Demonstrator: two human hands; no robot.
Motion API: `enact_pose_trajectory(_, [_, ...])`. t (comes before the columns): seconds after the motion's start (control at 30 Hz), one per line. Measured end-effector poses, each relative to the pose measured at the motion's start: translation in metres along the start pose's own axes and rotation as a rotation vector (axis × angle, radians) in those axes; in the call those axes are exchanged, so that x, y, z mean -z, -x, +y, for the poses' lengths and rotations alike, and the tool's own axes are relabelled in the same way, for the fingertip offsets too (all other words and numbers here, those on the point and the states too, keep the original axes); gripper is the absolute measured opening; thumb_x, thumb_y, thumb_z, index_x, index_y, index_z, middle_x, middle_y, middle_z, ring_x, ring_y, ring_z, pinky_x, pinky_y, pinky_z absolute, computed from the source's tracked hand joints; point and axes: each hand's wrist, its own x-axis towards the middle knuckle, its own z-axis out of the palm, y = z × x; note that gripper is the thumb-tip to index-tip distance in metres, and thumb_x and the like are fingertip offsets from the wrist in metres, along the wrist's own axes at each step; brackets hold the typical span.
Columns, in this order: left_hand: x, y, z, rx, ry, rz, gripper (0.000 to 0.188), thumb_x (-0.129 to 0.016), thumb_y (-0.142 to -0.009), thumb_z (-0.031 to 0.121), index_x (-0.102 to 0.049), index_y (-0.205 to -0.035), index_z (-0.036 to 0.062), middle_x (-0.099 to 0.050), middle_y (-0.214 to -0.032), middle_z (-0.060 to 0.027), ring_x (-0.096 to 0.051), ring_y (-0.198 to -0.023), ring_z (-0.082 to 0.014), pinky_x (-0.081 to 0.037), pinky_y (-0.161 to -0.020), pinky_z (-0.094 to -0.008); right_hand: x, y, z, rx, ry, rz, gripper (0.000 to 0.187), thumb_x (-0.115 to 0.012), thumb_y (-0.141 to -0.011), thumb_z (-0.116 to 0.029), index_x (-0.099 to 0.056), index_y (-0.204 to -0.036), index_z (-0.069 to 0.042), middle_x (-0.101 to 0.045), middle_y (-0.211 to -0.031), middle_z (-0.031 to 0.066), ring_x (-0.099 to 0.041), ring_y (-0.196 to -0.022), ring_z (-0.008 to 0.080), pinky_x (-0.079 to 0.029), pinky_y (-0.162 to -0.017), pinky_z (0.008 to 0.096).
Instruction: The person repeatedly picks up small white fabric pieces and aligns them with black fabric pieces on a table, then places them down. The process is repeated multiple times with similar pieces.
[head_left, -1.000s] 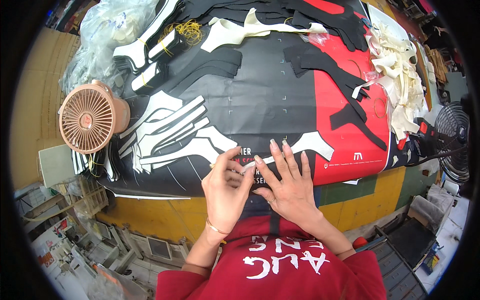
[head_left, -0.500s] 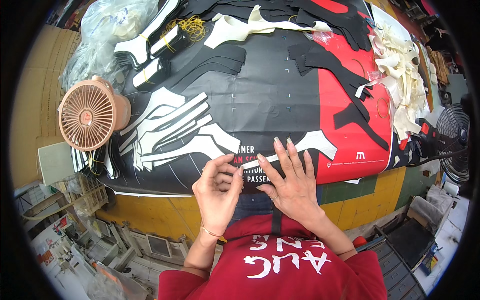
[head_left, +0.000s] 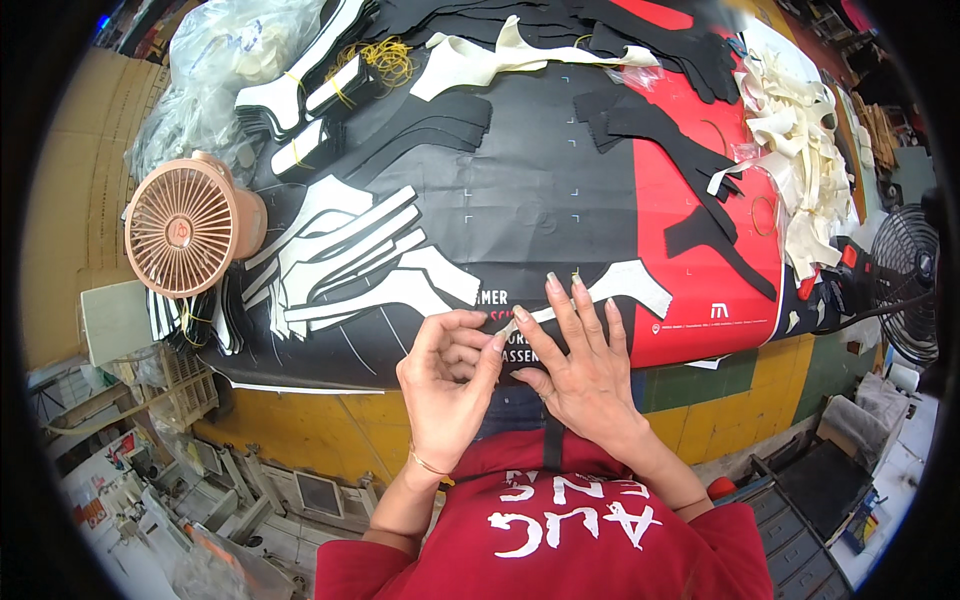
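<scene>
A white fabric piece with black edging [head_left: 640, 283] lies on the dark and red sheet at the front, its wide end reaching right. My right hand [head_left: 590, 365] rests flat over its middle, fingers stretched out and holding nothing. Beside it my left hand [head_left: 448, 375] is closed, thumb and index finger pinching the narrow pale end of the piece near my right index finger. My fingers partly hide that end. Left of my hands, several similar white pieces with black edges [head_left: 370, 300] lie overlapping.
A pink fan [head_left: 180, 228] stands at the left edge. Banded stacks [head_left: 275, 105] and a plastic bag [head_left: 235, 50] lie at the back left. Black cut pieces [head_left: 690, 170] and cream fabric scraps [head_left: 795, 140] lie to the right, with a dark fan [head_left: 905, 285] beyond.
My left hand has moved slightly right and up along the narrow end, closer to my right hand. The right hand stays flat in about the same place.
</scene>
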Motion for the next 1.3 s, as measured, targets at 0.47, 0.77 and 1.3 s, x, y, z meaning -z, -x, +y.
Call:
enact_pose_trajectory(0.47, [-0.003,0.0,-0.004,-0.039,-0.251,0.092,0.019,-0.071,-0.089,-0.001,-0.054,-0.096,-0.0012,-0.064,-0.081,-0.0051,-0.061,-0.062,-0.0045,-0.048,-0.052,-0.0191,0.0,-0.001,0.001,0.007,-0.041,0.011,0.06,-0.059,-0.093,-0.048,-0.049,-0.149,-0.026,-0.032,-0.16,0.0167,-0.029,-0.148,0.0369,-0.019,-0.117,0.0576])
enact_pose_trajectory(0.77, [-0.008,0.003,-0.006,-0.143,-0.402,0.107,0.015,-0.07,-0.087,-0.004,-0.056,-0.093,-0.0009,-0.061,-0.082,-0.0065,-0.057,-0.057,-0.0092,-0.046,-0.051,-0.024,-0.001,0.0,0.001,0.008,0.016,0.004,0.058,-0.054,-0.096,-0.051,-0.05,-0.148,-0.027,-0.032,-0.161,0.0163,-0.029,-0.149,0.0357,-0.017,-0.119,0.0552])
enact_pose_trajectory(1.3, [0.013,0.019,-0.03,-0.482,-0.812,0.177,0.035,-0.067,-0.08,-0.009,-0.072,-0.109,0.009,-0.055,-0.103,-0.0099,-0.057,-0.071,-0.0218,-0.049,-0.065,-0.0348,0.002,-0.003,-0.01,0.026,0.096,-0.03,0.061,-0.07,-0.087,-0.028,-0.052,-0.143,-0.044,-0.024,-0.161,0.0218,-0.022,-0.146,0.0508,-0.023,-0.107,0.0749])
